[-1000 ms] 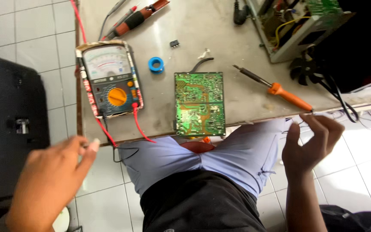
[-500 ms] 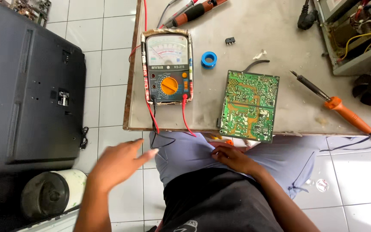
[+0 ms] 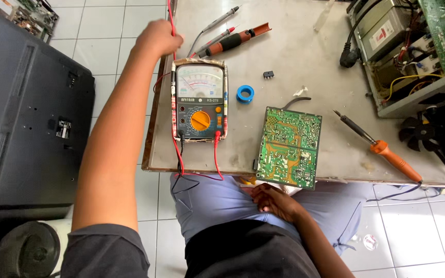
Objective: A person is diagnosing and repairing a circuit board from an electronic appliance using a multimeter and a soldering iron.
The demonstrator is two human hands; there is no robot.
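Observation:
My left hand reaches up along the table's left edge. Its fingers are curled around the red test lead just above the analog multimeter. The meter lies flat, with red and black leads plugged in at its near end. My right hand rests on my lap, holding nothing, just below a green circuit board that overhangs the table's near edge. Two test probes and a red-handled tool lie beyond the meter.
A blue ring and a small black component lie mid-table. An orange-handled soldering iron lies at the right. An opened electronics chassis and a fan are at the far right. A dark television back lies on the floor at the left.
My left hand rose from below the table's edge to the red lead beside the meter's top. My right hand, raised at the right a second ago, has settled on my lap.

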